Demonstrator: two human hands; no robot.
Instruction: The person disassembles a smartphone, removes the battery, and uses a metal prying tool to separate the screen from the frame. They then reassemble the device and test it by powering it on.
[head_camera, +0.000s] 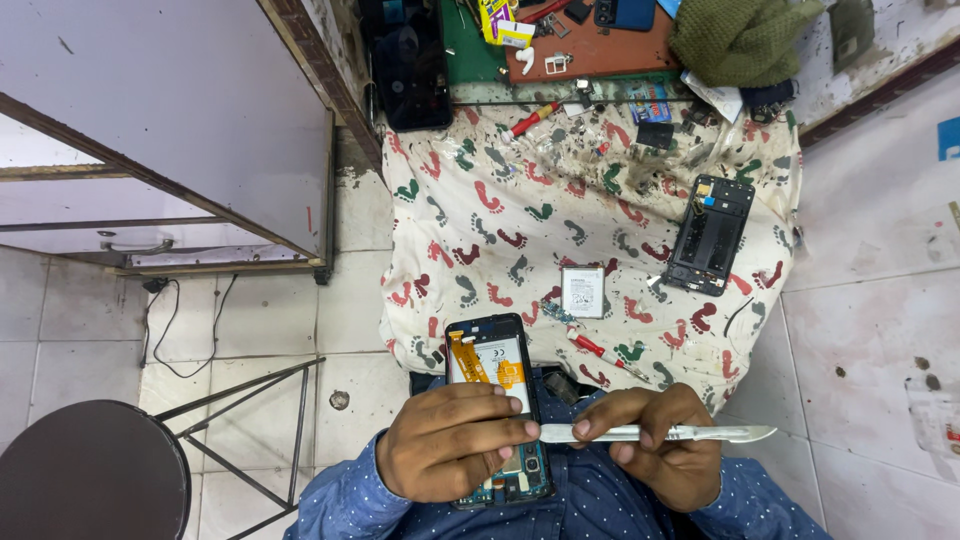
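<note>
Here, hands (455, 445) hold opened phone (497, 400), scalpel (660, 433).

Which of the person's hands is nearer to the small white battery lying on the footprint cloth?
Left. The left hand, holding the opened phone, sits just below-left of the battery; the right hand, holding a flat white tool, lies lower and farther away.

My left hand (455, 440) grips an opened phone (497, 405), its orange ribbon cable showing. My right hand (660, 440) holds a pale flat pry tool (660, 433) whose end touches the phone's edge. Ahead, a footprint-patterned cloth (500, 220) carries a battery (582, 291), a black phone frame (710, 235) and a red-handled screwdriver (600, 350).
</note>
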